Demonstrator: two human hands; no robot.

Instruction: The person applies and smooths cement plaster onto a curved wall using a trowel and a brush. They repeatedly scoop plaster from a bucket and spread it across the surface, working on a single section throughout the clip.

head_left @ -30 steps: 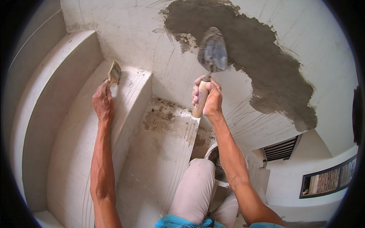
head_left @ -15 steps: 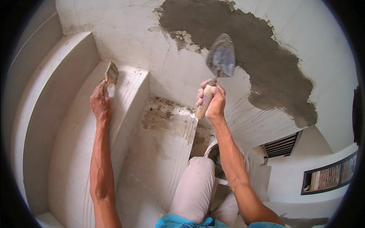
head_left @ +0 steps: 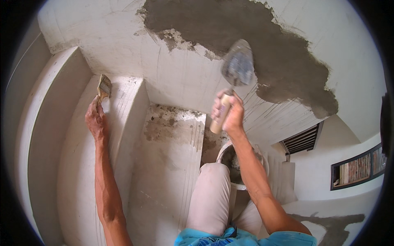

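My right hand [head_left: 227,110] is closed round the wooden handle of a trowel [head_left: 238,65], its pointed blade up and slightly blurred in front of the wall. Behind the blade spreads a dark grey patch of wet mortar [head_left: 283,53] on the whitish wall [head_left: 119,37]. On the left, my left hand [head_left: 97,121] grips the handle of a flat paintbrush [head_left: 104,87], its bristles over the upper step near the wall. Under my right forearm a white bucket [head_left: 221,153] holds grey mortar, partly hidden by the arm and my knee.
Pale stair steps [head_left: 164,164] run along the left and middle, with mortar splashes [head_left: 164,123] near the wall. On the right are a dark slatted vent [head_left: 303,138] and a dark-framed opening [head_left: 357,170]. Another grey patch [head_left: 336,227] lies at lower right.
The view has shifted, so the mortar patch and steps sit differently in it. Both hands keep their tools; the trowel stays raised, its blade and handle blurred by motion.
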